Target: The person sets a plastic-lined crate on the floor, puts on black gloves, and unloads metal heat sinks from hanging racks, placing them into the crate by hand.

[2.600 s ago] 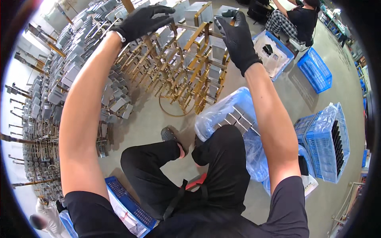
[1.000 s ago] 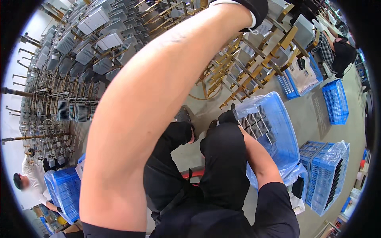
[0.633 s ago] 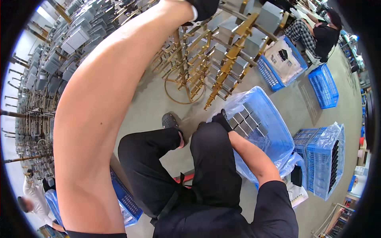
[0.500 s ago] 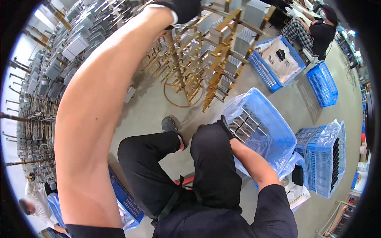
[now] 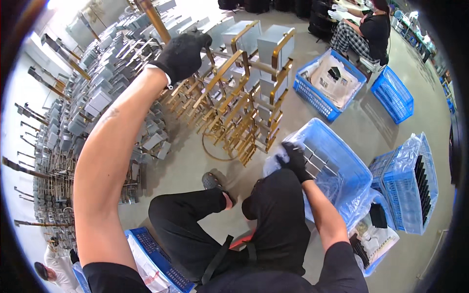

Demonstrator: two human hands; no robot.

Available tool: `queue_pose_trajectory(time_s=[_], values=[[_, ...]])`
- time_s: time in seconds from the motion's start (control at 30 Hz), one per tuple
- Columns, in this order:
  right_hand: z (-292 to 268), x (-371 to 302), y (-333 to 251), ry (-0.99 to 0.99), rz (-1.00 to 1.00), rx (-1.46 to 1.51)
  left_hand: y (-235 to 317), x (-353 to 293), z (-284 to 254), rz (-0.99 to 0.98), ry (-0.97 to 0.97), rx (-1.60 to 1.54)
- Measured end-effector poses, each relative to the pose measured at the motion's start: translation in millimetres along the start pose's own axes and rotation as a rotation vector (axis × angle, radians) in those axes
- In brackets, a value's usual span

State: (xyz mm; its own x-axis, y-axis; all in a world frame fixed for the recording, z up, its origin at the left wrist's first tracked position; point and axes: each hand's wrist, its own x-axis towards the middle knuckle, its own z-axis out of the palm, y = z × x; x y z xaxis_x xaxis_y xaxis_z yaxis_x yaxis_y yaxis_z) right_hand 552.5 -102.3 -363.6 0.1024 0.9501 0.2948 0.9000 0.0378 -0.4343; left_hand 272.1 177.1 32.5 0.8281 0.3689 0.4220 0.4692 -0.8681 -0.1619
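Observation:
My left hand (image 5: 181, 54), in a black glove, reaches far forward. Its fingers are closed round the upper end of a post on a brass-coloured hanging rack (image 5: 244, 73). The rack has many hooked arms, and grey finned metal blocks (image 5: 276, 46) hang on its far side. Beside my right knee, my black-gloved right hand (image 5: 294, 160) is at the near-left rim of a blue crate (image 5: 351, 158). Its fingers bunch the clear plastic liner (image 5: 272, 166) there. Dark finned pieces (image 5: 320, 161) lie inside the crate, partly hidden by this hand.
Racks full of grey metal parts (image 5: 97, 97) crowd the left side. Farther right stand a paper-lined blue crate (image 5: 317, 100), another blue crate (image 5: 393, 95) and a lined crate of black pieces (image 5: 403, 185). A seated person (image 5: 364, 31) works beyond; another person (image 5: 53, 266) is at lower left.
My view has shifted, bringing the rack and the whole left hand into sight. The right hand, mostly hidden behind my knee before, now shows at the crate's rim.

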Motion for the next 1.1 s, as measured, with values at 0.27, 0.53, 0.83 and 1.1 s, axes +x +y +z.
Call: queue_pose_trajectory(time_s=[0.27,0.53,0.83,1.1], values=[[-145.0,125.9,-48.9,0.175,0.027,0.645,-14.5,-38.4,-15.6,0.052,0.029,0.004],[-116.7,106.3,-127.0,0.075,-0.045,1.038,1.1,-68.6,-45.1,0.15,-0.044,0.013],[-115.0,27.8,-187.7,0.023,-0.083,0.879,6.6,-108.3,-76.2,0.073,-0.199,0.141],[-124.4,-18.3,-293.5,-0.294,-0.124,0.756,-32.5,-155.1,-112.5,0.158,-0.252,0.274]])
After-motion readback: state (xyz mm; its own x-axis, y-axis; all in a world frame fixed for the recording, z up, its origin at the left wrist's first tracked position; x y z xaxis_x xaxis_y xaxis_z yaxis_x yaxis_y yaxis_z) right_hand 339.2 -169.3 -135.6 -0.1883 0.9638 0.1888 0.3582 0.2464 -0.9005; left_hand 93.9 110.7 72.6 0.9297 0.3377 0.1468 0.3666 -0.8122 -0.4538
